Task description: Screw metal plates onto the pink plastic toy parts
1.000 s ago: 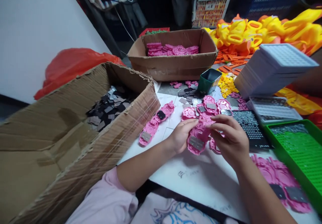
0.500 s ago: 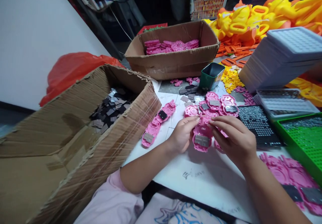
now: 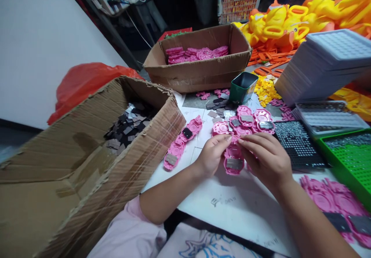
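Observation:
My left hand (image 3: 213, 154) and my right hand (image 3: 268, 158) meet over a pink plastic casing (image 3: 233, 152), their fingertips pinching its upper end from both sides. A grey rectangular plate (image 3: 234, 163) sits in the casing's lower half. What lies right between the fingertips is too small to make out. Just beyond my hands lie several similar pink casings (image 3: 245, 113), some with grey plates in them. Left of my left hand, another pink casing (image 3: 176, 149) rests on the white sheet, one plate dark and one grey.
An open cardboard box (image 3: 150, 142) with dark plates stands at left; a second box (image 3: 199, 74) holds pink parts. A green cup (image 3: 244, 87), a black screw tray (image 3: 298, 144), a green tray (image 3: 350, 165) and stacked white trays (image 3: 324, 64) stand right. Yellow toys (image 3: 290, 22) pile behind.
The hands stay at the same pink casing, with fingertips shifted slightly. The right hand has moved a little left, and the casing's lower end has swung slightly right.

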`<state>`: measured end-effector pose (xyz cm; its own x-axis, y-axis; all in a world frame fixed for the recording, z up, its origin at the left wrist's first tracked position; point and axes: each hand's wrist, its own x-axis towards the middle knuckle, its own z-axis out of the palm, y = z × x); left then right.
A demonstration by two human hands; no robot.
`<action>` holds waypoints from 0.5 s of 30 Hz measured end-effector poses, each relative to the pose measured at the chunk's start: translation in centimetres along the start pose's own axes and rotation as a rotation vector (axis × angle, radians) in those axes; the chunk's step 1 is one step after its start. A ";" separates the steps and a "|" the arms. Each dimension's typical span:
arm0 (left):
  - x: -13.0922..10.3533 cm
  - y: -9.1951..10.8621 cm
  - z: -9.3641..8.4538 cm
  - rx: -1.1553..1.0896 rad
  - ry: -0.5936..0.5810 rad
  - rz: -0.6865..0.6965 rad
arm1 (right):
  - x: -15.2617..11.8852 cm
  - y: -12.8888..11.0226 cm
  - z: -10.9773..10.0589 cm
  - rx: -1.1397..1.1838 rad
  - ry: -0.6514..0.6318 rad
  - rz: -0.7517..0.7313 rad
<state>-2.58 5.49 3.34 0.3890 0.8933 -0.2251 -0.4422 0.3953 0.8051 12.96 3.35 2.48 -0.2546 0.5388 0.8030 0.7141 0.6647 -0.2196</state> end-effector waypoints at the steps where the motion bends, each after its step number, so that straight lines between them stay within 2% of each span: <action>1: 0.0 0.0 0.0 0.015 0.001 0.004 | 0.0 -0.1 -0.1 -0.004 -0.009 -0.009; 8: -0.2 0.1 -0.3 0.120 -0.026 0.065 | 0.2 -1.1 -0.3 -0.009 0.019 0.007; 12: -0.2 0.2 -0.3 0.104 -0.030 0.070 | 0.4 -1.3 -0.3 -0.054 0.063 0.029; 15: -0.5 0.1 -0.2 0.060 -0.052 0.059 | 0.4 -1.4 -0.2 -0.087 0.047 0.055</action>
<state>-2.99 5.18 3.43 0.4061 0.9016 -0.1489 -0.4171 0.3278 0.8477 12.01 2.57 3.24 -0.1839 0.5470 0.8167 0.7803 0.5865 -0.2171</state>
